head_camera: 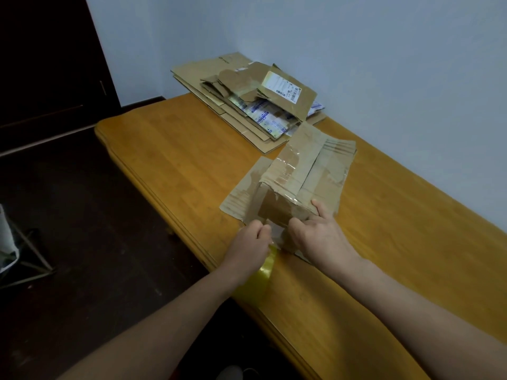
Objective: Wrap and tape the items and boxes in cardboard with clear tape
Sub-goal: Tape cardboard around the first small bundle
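- Box point(290, 182) sits mid-counter point(178, 149) on a cardboard sheet point(247, 193), long axis running toward the far end.
- Done: cardboard is folded over the top, and shiny clear tape bands already cross it.
- In hand now, I judge: taping the near end face.
- Right hand point(318, 231) grips the box's near corner, thumb on top and fingers curled against the end face.
- Left hand point(251, 241) has its fingers curled and seems to pinch a clear strip point(275, 233) at the end face.
- Tape roll point(267, 266) is just under the left wrist at the counter's near long edge. I can't tell whether it lies there or hangs.
- Left to do: the sheet's left flap lies flat and unfolded, and the far-side cardboard looks loose and torn.
- Stack of flattened cardboard point(247, 97) with printed packs is at the counter's far end by the wall. It's likely stock for more wraps.
- Estimate: first parcel roughly half done.
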